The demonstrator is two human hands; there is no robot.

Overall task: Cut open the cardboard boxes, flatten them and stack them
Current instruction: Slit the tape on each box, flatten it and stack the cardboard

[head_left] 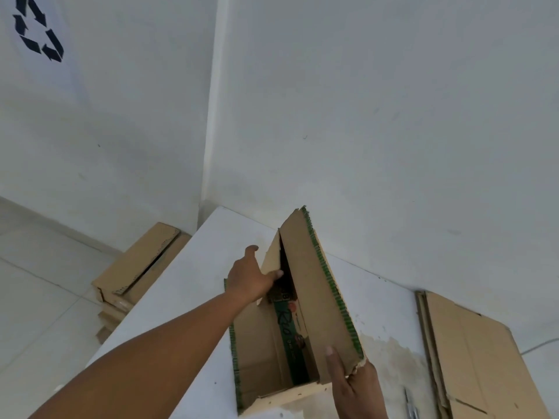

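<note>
**Fig. Opening a box on the counter, near to far.**

Nearest, at right, a utility knife lies on the white counter, just beside my right wrist. My right hand pinches the ragged near corner of the long flap. The thumb lies on its inner face, and the fingers behind it are hidden.

The cardboard box sits on the counter between my hands, its top open and the long right flap raised. Further off, my left hand grips the far end flap, fingers curled over its edge and thumb raised clear.

Flattened cardboard lies to the right on the counter. A stack of flattened boxes rests on the floor at far left.

Hazards, as I judge them:
- The near corner already looks torn, so a hard pull could rip the flap away instead of folding the box flat.
- The light box may skid on the counter if my hands pull unevenly.
- A sweep of my right wrist could strike the knife or knock it off the counter.
</note>
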